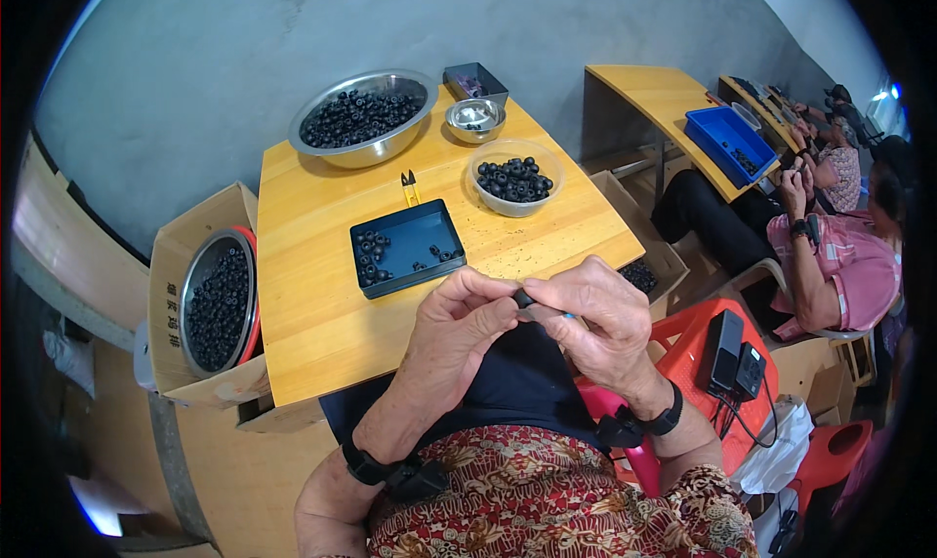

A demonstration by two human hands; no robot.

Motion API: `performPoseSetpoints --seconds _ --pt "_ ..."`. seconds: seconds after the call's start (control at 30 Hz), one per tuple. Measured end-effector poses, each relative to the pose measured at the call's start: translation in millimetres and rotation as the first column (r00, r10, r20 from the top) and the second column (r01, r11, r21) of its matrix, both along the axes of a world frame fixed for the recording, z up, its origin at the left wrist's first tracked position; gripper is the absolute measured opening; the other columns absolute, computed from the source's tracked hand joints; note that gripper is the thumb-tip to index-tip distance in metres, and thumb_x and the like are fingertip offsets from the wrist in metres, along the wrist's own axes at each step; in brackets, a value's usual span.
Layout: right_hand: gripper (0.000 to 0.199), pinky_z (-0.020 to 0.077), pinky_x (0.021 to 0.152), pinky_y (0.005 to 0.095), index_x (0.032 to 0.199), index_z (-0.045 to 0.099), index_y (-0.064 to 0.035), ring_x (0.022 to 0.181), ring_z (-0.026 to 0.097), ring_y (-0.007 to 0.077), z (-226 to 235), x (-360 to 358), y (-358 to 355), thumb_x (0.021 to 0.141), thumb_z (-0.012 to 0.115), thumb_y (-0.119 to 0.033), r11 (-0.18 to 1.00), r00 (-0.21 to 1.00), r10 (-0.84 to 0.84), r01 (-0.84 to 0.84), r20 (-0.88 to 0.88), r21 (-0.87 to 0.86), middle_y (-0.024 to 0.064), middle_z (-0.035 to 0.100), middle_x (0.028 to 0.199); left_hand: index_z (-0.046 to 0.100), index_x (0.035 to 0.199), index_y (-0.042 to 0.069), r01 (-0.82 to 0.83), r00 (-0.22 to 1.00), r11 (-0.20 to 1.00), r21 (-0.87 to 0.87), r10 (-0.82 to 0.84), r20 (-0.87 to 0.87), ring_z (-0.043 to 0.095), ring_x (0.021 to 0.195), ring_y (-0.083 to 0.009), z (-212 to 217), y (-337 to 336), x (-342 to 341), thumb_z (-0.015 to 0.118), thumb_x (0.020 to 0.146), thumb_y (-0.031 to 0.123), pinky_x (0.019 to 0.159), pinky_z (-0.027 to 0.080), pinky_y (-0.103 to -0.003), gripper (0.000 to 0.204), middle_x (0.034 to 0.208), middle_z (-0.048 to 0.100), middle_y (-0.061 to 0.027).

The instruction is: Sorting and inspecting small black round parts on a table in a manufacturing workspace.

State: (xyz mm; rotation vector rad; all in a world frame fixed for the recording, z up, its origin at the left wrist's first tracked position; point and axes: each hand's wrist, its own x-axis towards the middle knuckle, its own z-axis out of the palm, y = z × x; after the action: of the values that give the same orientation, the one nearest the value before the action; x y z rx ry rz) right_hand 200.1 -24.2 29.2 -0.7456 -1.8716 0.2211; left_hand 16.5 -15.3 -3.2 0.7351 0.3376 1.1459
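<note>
At the frame's centre, your left hand (459,324) and right hand (600,314) pinch a small black ring (524,298) between closed fingers. It sits just below the worktop (312,304) edge, near the black tray (407,247).

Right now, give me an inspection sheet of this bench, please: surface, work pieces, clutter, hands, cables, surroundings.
Surface: wooden table, dark specks near the plastic bowl.
Job's things: small black ring pinched between both hands; black tray with a few rings; clear plastic bowl part full; large steel bowl holding many.
Clutter: small steel bowl, grey box, yellow-handled snips.
Hands: left hand and right hand meet over the lap, wrist straps on both.
Cables: black lead from two black devices on a red stool.
Surroundings: cardboard box with steel pan of rings at left; seated people at right.
</note>
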Motion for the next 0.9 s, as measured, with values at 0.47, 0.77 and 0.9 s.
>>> performPoseSetpoints --seconds 0.47,0.77,0.9 --pt "0.023 0.0519 0.067 0.0283 0.1 0.071 0.0005 0.078 0.066 0.0184 1.3 -4.8 -3.3 0.079 0.077 -0.005 0.955 0.984 0.025 -0.075 -0.175 -0.287 0.0103 0.068 0.087 0.063 0.105 0.002 -0.055 0.997 0.998 -0.016 0.054 -0.05 0.063 0.097 -0.0125 2.1 -1.9 1.4 0.068 0.088 -0.002 0.09 0.053 -0.026 0.018 0.103 0.066 -0.0074" --pt "0.024 0.0521 0.071 0.0272 0.103 0.071 -0.0012 0.082 0.066 0.0173 -2.7 -5.4 -1.4 0.079 0.075 -0.003 0.96 0.981 0.038 -0.089 -0.189 -0.267 0.0095 0.068 0.091 0.062 0.108 0.002 -0.073 0.992 0.994 0.075 0.08 -0.096 0.063 0.092 -0.0103 1.1 -1.2 1.2 0.069 0.087 -0.002 0.085 0.053 -0.024 0.022 0.1 0.067 -0.0059" --pt "0.024 0.0511 0.071 0.0264 0.104 0.071 -0.0005 0.08 0.065 0.0159 -10.7 -2.4 0.0 0.081 0.075 -0.004 0.932 0.957 0.059 -0.155 -0.283 -0.329 0.0091 0.068 0.09 0.062 0.108 0.001 -0.153 0.934 0.96 0.233 0.217 -0.284 0.064 0.091 -0.0103 6.3 -4.9 2.4 0.069 0.087 -0.001 0.086 0.052 -0.023 0.022 0.1 0.067 -0.0061"
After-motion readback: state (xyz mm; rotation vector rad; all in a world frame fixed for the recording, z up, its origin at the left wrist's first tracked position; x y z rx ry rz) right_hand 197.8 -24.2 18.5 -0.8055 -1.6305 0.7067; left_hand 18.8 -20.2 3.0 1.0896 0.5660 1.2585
